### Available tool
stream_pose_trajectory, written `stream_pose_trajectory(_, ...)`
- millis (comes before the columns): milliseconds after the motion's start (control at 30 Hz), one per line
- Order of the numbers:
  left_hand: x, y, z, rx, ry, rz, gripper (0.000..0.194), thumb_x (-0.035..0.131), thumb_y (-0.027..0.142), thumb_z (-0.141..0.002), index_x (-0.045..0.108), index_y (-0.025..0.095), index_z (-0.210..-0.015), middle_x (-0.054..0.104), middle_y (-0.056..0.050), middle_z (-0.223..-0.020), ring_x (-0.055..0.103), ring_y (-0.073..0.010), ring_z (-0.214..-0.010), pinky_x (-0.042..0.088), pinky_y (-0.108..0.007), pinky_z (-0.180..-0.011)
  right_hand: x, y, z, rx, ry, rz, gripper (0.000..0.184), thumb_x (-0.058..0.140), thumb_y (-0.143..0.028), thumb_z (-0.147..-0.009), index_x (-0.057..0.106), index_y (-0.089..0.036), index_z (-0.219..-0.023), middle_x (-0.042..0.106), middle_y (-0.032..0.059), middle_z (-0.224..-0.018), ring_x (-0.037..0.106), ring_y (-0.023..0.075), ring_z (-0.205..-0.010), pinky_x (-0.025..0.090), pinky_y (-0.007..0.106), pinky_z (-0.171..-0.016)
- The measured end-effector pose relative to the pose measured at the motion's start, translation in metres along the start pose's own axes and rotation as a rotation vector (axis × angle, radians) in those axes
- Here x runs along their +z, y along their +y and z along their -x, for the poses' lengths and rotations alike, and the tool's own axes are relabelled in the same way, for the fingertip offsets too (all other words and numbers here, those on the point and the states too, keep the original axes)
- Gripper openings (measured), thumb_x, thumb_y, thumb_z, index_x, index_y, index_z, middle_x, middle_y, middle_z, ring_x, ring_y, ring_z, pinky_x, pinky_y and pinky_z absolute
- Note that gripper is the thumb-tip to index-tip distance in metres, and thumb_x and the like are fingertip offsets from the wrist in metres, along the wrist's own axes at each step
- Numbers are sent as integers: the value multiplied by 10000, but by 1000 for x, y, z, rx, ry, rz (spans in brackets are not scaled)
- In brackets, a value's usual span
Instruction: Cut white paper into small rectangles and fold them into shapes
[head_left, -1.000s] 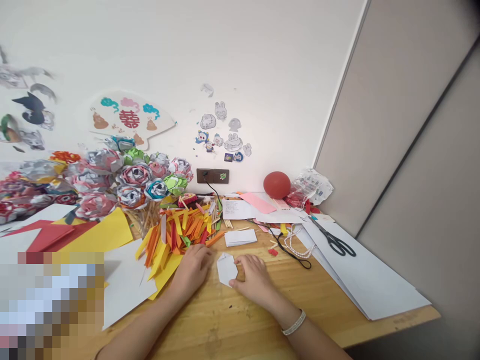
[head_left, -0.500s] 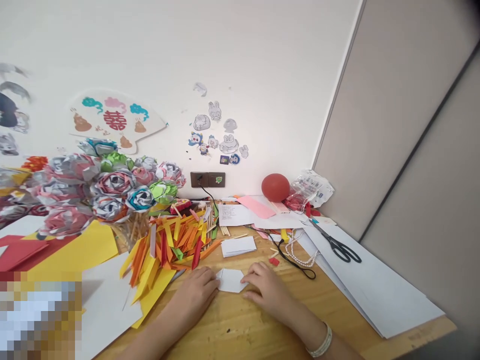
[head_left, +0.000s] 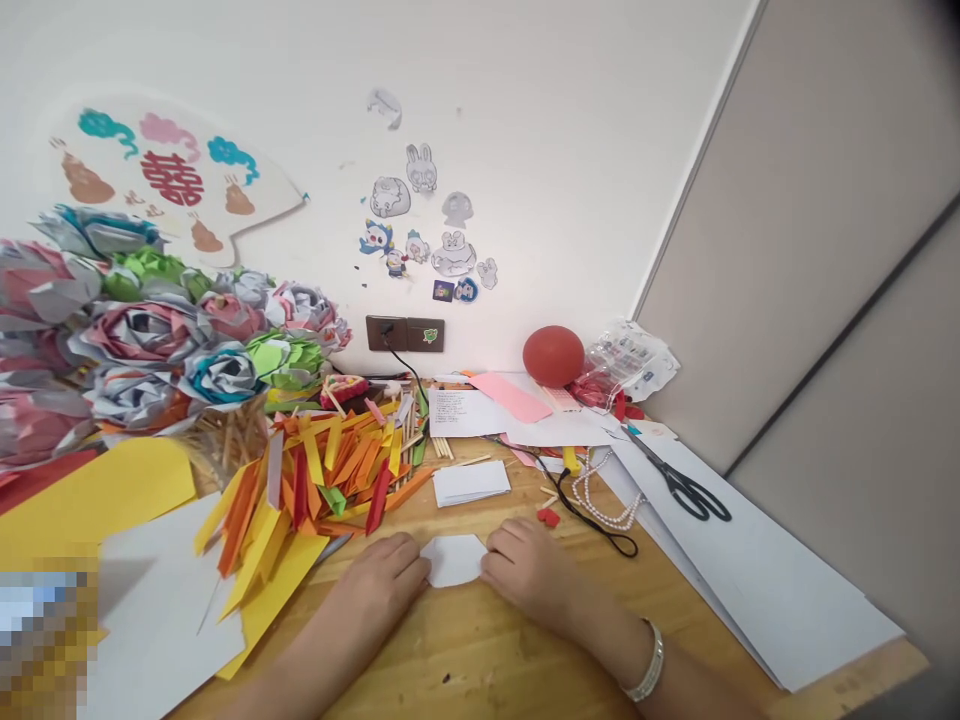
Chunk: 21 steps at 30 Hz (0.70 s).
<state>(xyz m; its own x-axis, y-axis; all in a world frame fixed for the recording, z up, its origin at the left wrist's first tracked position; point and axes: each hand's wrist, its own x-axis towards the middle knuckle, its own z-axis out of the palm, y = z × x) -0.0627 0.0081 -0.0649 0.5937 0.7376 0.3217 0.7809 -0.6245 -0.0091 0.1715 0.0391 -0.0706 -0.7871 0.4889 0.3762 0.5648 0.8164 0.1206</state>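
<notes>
A small folded piece of white paper (head_left: pixel 455 561) lies near the front middle of the wooden table, its corners folded in at the sides. My left hand (head_left: pixel 386 578) is closed on its left end, fingers curled and pressed together. At the right end my right hand (head_left: pixel 531 568) grips the paper with bent fingers; a silvery bracelet circles that wrist. The fingertips partly hide both ends of the paper. Just beyond it rests a stack of white paper slips (head_left: pixel 471 484), touched by neither hand.
Folded orange and yellow paper strips (head_left: pixel 352 465) are heaped to the left, below several paper flowers (head_left: pixel 150 340). Black scissors (head_left: pixel 686 485) lie on large white sheets (head_left: pixel 780 590) at the right. A red balloon (head_left: pixel 553 356), a black cord (head_left: pixel 592 522) and a bead string (head_left: pixel 600 505) are farther back.
My right hand's fingers have closed in on the paper's right end, and its thumb is no longer spread apart. The view has shifted slightly, with the flowers now farther left.
</notes>
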Motion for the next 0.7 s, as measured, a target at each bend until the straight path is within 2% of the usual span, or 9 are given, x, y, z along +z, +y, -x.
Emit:
stream_pose_trajectory(200,3,4,-2,-86,32,41,280,363,183,-919,586,206,-752,579,-25,-756,531,-185,-719,418,-285,-646,-8,-13,-3,264,19,-271,102,527,-147,-846,573,-189,-766,574,27,-829,481,171,-794,365,287,-697)
stream_pose_trajectory(333,2,7,-5,-145,75,101,288,364,244,-919,578,203,-732,575,-32,-755,534,-191,-732,439,-306,-676,-6,-18,-8,435,-2,-337,89,576,-170,-832,585,-187,-745,576,16,-802,484,175,-795,361,299,-710)
stream_pose_trajectory(533,3,4,-11,-205,40,149,304,372,287,-913,573,206,-701,583,-38,-747,528,-205,-743,445,-330,-679,1,-22,-14,463,-58,-205,81,569,-172,-817,570,-180,-736,565,39,-800,474,204,-788,354,326,-687)
stream_pose_trajectory(700,10,5,-13,-258,22,33,323,349,291,-907,560,212,-675,577,-41,-728,517,-226,-766,437,-363,-706,8,-26,-16,477,-76,-89,81,570,-181,-816,571,-178,-735,553,61,-757,461,226,-740,341,343,-637)
